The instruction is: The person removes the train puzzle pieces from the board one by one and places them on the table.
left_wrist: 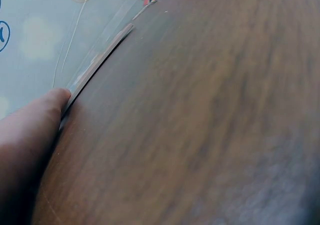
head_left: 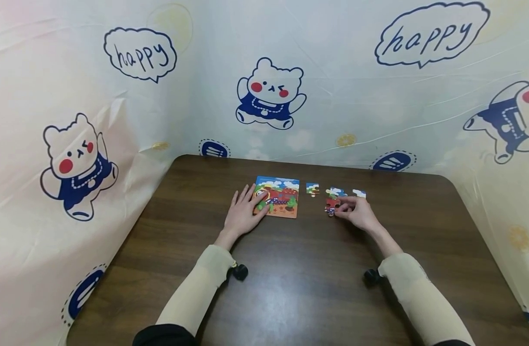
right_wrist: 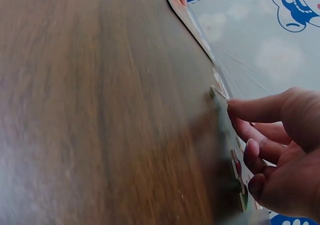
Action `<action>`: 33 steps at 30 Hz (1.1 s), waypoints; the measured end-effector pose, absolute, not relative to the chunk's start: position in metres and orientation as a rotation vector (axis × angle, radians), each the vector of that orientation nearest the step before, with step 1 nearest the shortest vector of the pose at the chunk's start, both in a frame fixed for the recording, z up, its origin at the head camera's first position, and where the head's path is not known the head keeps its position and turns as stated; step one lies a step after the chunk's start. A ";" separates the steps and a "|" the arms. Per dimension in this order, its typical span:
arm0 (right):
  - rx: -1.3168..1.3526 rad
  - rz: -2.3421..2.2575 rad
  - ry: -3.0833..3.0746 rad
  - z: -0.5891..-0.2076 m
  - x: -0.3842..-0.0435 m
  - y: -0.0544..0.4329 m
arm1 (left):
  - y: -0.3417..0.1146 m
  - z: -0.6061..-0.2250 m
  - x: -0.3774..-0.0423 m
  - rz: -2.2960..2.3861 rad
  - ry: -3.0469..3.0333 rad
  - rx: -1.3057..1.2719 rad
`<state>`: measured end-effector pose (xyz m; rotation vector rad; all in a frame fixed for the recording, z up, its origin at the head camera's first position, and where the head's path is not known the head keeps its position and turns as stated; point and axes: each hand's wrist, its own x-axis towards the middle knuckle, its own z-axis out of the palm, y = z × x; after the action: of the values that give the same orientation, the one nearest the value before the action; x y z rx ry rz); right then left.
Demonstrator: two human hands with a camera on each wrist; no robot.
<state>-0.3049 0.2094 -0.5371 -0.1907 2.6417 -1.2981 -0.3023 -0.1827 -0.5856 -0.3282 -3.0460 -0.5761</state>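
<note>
My left hand (head_left: pixel 244 214) lies with its fingers spread over the left side of the picture puzzle board (head_left: pixel 289 198), which sits flat near the far edge of the wooden table (head_left: pixel 273 274). With the fingertips of my right hand (head_left: pixel 358 214) I pinch the right side of a red jigsaw piece (head_left: pixel 332 203), right of the board. Just beyond it is a blue-and-white jigsaw piece (head_left: pixel 337 191); I cannot tell whether the two interlock. A cloud-patterned piece (head_left: pixel 312 189) lies nearer the board. To do this well, I'd grip lightly by the edge, line up tab and notch, then press straight down, so the thin neighbour doesn't slide
</note>
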 end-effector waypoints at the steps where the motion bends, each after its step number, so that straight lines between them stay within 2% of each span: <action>1: -0.195 -1.291 2.640 -0.537 -0.305 0.210 | -0.183 -0.585 -0.302 -0.576 -3.046 -0.328; 21: -0.350 -1.066 2.790 -0.539 -0.308 0.228 | -0.182 -0.585 -0.303 -0.564 -3.052 -0.321; 33: -0.403 -1.110 2.772 -0.539 -0.305 0.231 | -0.182 -0.585 -0.303 -0.535 -3.062 -0.285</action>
<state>-0.3051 0.2308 -0.5393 -0.4028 2.7721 -1.1102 -0.3030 -0.1817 -0.5845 -0.2851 -3.0622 -0.5355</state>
